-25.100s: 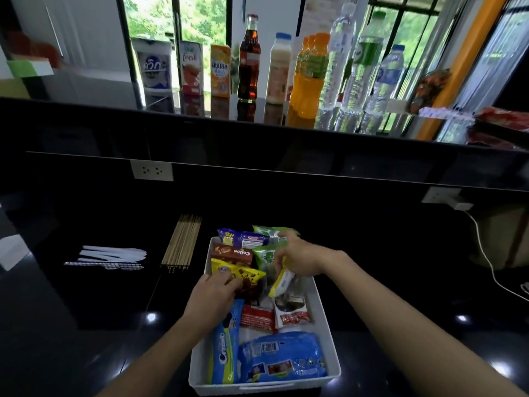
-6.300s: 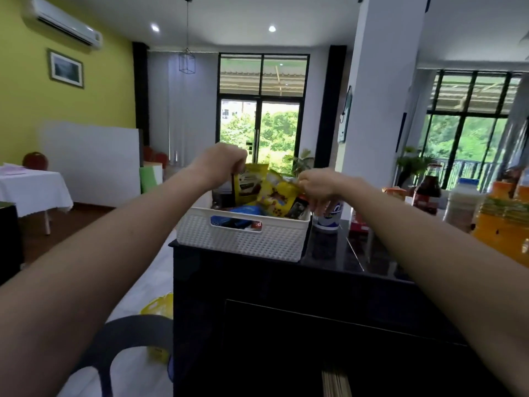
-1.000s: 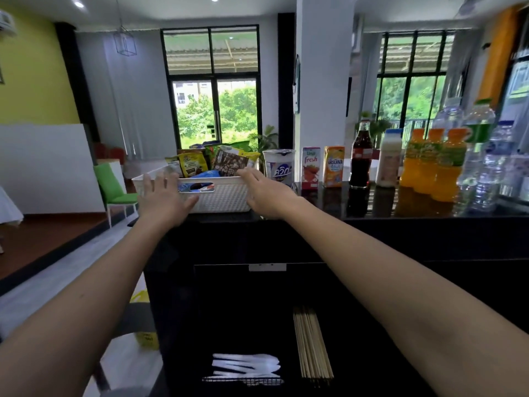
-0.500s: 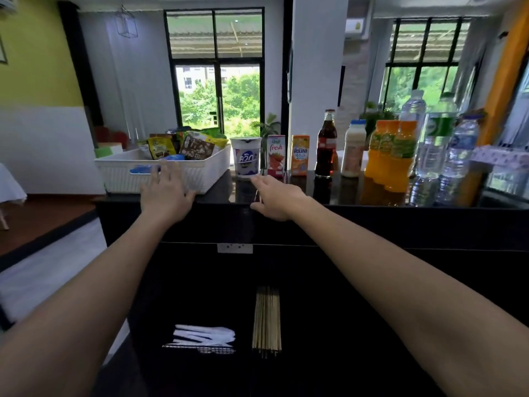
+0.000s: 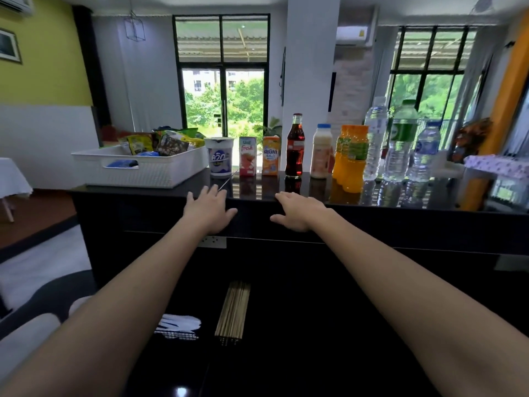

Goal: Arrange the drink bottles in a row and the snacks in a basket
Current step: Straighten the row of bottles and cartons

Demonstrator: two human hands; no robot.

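You are resting both your left hand (image 5: pixel 210 209) and right hand (image 5: pixel 297 210) spread and empty at the counter (image 5: pixel 400 209) edge, the snack-filled basket (image 5: pixel 137 167) sitting left of the lined-up drink bottles (image 5: pixel 352 156), so you are likely finishing, needing only a final check.

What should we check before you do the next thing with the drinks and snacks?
1. Snacks are in the white basket: ok, packets fill it, none lie loose on the counter.
2. Basket sits safely on the counter: cannot tell, its left end is very near the edge.
3. Drinks stand upright in a row: ok, from the cup through the cola bottle to the water bottles.
4. Row is single file: not ok, the orange bottles stand bunched, one in front of another.
5. Hands free: ok, left hand and right hand are open and hold nothing.
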